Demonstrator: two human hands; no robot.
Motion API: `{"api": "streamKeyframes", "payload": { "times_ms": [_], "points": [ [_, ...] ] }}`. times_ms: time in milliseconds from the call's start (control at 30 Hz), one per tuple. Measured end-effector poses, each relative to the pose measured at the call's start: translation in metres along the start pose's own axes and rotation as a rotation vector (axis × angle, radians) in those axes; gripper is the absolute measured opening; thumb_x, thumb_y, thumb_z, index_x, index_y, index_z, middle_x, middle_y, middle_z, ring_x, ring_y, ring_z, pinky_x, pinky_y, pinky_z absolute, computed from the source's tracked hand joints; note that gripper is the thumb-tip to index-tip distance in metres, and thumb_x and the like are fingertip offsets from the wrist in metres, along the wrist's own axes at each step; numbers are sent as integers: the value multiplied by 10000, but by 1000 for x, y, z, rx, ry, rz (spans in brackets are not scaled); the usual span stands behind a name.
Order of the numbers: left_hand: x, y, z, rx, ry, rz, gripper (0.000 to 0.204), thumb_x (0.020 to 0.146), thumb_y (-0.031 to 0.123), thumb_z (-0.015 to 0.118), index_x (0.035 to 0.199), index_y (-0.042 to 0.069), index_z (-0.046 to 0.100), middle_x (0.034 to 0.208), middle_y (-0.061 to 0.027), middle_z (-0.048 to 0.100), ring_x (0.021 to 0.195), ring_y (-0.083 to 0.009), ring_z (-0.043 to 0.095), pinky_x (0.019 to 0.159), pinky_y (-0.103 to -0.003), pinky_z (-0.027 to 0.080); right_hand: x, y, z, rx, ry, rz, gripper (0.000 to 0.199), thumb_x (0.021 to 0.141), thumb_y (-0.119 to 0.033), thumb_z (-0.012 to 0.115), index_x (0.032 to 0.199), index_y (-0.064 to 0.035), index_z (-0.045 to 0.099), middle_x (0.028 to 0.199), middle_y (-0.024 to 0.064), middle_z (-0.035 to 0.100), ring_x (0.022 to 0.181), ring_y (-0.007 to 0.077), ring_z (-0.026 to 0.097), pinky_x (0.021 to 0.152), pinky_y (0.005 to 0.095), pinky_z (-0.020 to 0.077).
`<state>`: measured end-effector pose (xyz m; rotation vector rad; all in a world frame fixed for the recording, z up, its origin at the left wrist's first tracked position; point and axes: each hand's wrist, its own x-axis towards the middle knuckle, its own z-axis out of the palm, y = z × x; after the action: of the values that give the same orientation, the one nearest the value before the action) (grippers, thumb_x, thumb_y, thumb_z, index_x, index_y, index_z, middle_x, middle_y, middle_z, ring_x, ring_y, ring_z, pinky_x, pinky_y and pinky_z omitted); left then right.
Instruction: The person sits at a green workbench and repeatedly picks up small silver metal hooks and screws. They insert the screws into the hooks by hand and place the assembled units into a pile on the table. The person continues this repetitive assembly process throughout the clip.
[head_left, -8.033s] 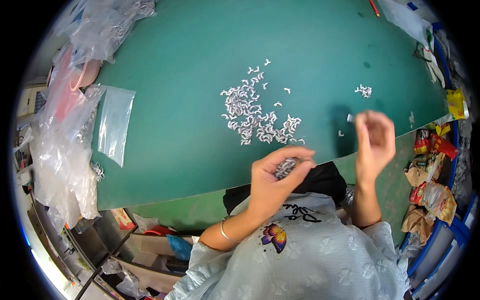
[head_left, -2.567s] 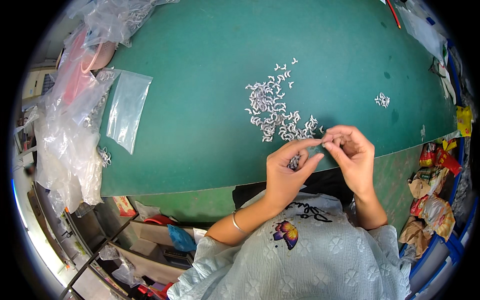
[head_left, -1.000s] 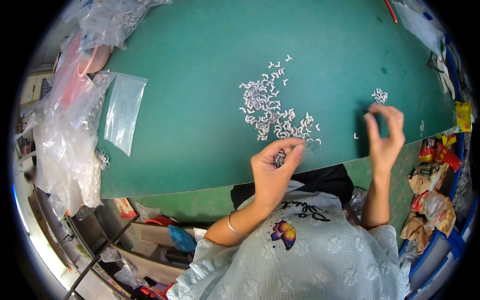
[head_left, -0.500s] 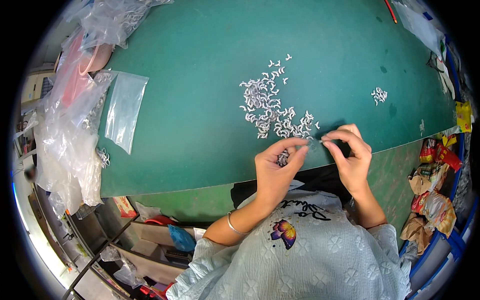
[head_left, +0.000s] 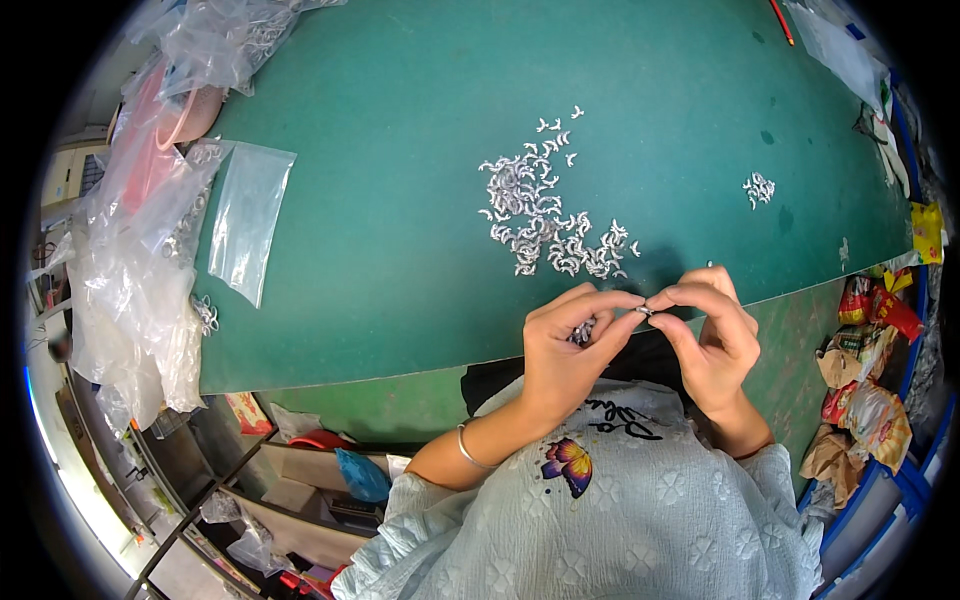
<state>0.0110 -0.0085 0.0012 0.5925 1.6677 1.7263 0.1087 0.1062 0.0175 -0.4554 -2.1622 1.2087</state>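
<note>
My left hand (head_left: 570, 345) is closed, with several small silvery curved metal pieces (head_left: 582, 332) tucked inside its palm. Between its thumb and forefinger it pinches one end of a small metal piece (head_left: 645, 311). The fingertips of my right hand (head_left: 715, 335) pinch that same piece from the other side, so the two hands meet at the table's near edge. Just beyond them lies a loose pile of curved silvery metal pieces (head_left: 525, 205) on the green tabletop (head_left: 400, 180). What exactly sits between the fingertips is partly hidden.
A smaller cluster of metal pieces (head_left: 759, 190) lies to the right. At left are a flat clear bag (head_left: 250, 225), heaped plastic bags (head_left: 135, 270) and a pink basket (head_left: 195, 115). A red pencil (head_left: 782, 22) rests at the far right. Packets (head_left: 870, 400) crowd the right side.
My hands have come together and drawn slightly nearer to me. A small metal piece now sits between both sets of fingertips, which were apart before.
</note>
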Motion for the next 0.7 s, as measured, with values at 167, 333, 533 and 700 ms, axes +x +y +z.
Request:
{"api": "streamKeyframes", "payload": {
  "times_ms": [167, 333, 533, 700],
  "points": [
    [0, 1, -1, -94, -30, -63, 139, 737, -24, 667, 869, 20, 670, 590, 28, 408, 545, -39, 373, 484, -196, 307, 0, -3, -1, -8, 6, -36, 254, 634, 67, 706, 864, 35, 605, 780, 94, 650, 688, 212, 539, 625, 295, 437],
    [0, 1, -2, -141, -64, -77, 118, 747, -22, 663, 863, 0, 666, 609, 22, 441, 560, -39, 382, 494, -194, 302, 0, -9, -1, -20, 34, -73, 239, 637, 73, 704, 850, 30, 607, 778, 97, 649, 676, 221, 546, 627, 302, 438],
    [0, 3, -3, -185, -95, -61, 117, 748, -40, 655, 864, -24, 662, 628, 14, 471, 575, -41, 395, 508, -190, 300, 0, -12, -3, -34, 35, -100, 225, 642, 73, 706, 840, 22, 611, 780, 99, 648, 677, 227, 555, 632, 300, 436],
    [-1, 2, -3, -212, -113, -49, 133, 742, -53, 651, 871, -22, 661, 631, 10, 478, 579, -42, 397, 517, -189, 305, 1, -18, -7, -83, 4, -121, 230, 643, 74, 708, 845, 17, 615, 803, 104, 649, 686, 236, 562, 638, 300, 437]
  ]
}}
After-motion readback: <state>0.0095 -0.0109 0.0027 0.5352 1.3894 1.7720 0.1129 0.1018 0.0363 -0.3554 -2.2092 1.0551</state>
